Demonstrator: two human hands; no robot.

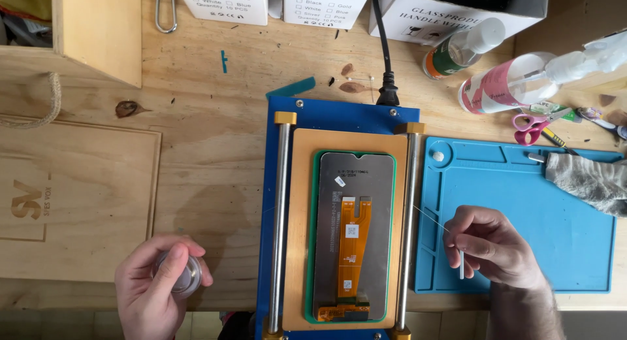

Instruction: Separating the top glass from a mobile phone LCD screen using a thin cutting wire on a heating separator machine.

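My left hand grips a small round spool with a clear rim, low on the wooden bench at the left. My right hand pinches a thin wire and a short white stick over the blue silicone mat. The wire runs up and left from my fingers toward the right rail. Between my hands stands a blue heating plate machine with two steel rails. On its orange pad lies a phone screen panel, back side up, with an orange flex cable.
A black power cord plugs into the machine's far edge. Spray bottles, pink-handled scissors and a grey rag lie at the right. White boxes stand at the back. A wooden box and board fill the left.
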